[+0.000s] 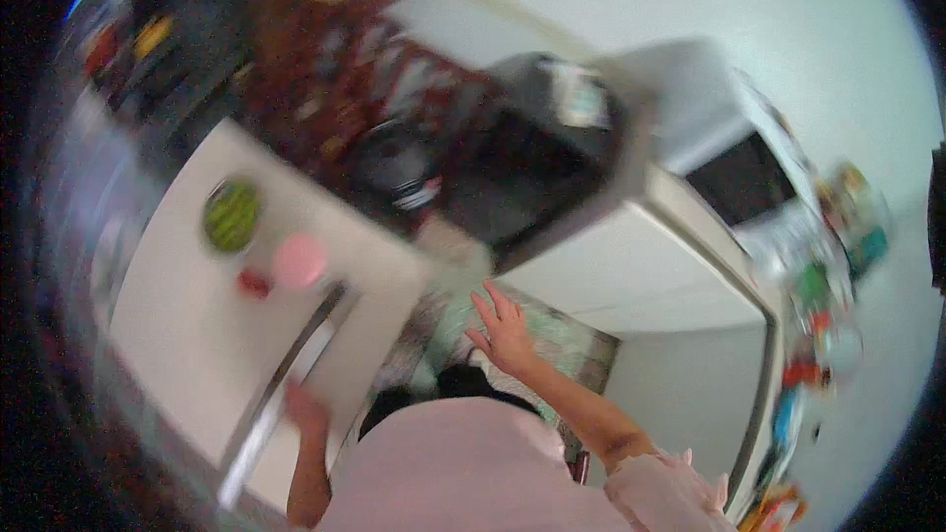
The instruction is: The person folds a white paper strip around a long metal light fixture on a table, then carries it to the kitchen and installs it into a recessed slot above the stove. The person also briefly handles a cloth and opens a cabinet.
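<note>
My left hand (307, 408) is smeared by motion over the near part of a white tabletop (177, 335). It is beside a long dark-and-silver strip (281, 384) that crosses the top; whether it touches the strip I cannot tell. My right hand (505, 333) hangs in the air over the floor, fingers spread, holding nothing. Farther back on the tabletop are a round dish of green vegetables (233, 217), a pink round thing (300, 261) and a small red object (254, 283), all blurred.
On the right, a white cabinet-like unit (621, 266) carries a microwave-like box (739, 177) and several colourful packages (813, 335). Dark red wooden furniture (325, 49) stands at the back. A black rounded object (394, 163) is between it and the table.
</note>
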The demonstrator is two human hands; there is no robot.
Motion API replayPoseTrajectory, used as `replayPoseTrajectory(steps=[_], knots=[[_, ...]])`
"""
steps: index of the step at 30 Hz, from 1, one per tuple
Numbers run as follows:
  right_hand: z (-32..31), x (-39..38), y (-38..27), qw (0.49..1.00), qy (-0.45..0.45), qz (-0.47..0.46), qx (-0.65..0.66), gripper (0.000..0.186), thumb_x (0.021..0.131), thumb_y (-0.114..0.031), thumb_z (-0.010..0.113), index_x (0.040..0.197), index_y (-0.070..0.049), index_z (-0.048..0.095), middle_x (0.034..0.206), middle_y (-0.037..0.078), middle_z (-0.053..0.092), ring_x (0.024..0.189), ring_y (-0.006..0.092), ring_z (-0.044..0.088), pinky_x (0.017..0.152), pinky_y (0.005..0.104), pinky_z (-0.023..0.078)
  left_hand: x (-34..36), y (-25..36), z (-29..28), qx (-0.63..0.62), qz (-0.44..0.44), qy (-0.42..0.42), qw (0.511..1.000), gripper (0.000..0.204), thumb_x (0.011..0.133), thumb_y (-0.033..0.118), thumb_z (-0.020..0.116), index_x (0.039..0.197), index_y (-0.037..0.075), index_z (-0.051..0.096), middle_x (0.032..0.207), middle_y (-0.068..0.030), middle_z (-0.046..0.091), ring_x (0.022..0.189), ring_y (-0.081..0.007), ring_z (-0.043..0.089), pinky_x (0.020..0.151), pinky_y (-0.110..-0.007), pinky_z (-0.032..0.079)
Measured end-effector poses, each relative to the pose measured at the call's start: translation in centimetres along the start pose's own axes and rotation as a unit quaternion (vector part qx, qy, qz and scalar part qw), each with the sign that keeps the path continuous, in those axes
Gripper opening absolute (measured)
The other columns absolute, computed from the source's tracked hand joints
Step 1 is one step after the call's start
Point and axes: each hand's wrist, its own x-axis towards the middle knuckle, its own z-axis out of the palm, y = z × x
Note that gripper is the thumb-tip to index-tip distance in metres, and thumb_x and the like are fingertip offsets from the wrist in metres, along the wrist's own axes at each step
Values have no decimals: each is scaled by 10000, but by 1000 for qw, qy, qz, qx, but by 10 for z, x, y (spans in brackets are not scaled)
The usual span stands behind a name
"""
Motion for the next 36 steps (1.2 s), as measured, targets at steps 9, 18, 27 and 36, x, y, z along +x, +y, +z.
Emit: replayPoseTrajectory(steps=[9,18,27,36], knots=[[-196,-172,340,754,536,379,13,556,831,-171,637,1306,2,408,1296,196,429,1173,333,423,995,408,334,-36,87,-77,294,-68,-35,953,673,755,350,549,1358,110,371,1438,-111,300,1245,-311,386,967,-502,364],[-369,-212,577,700,445,553,76,813,811,-571,554,1292,70,421,1325,283,412,1213,380,427,995,410,347,-21,137,2,282,53,-11,958,647,885,479,440,1417,139,294,1422,-112,336,1242,-272,394,927,-440,413],[-394,-162,602,774,392,285,-408,267,843,-222,527,987,-12,607,1064,171,598,1026,353,547,864,456,412,-30,205,56,198,25,-32,979,755,777,300,666,1395,91,286,1280,-143,462,1094,-317,480,825,-430,467],[-417,-156,616,638,560,277,450,449,959,-377,399,1222,-22,478,1197,120,555,1062,259,549,893,362,445,-51,256,12,15,84,-130,988,644,698,215,658,1276,50,426,1316,-168,416,1134,-355,459,893,-457,427]])
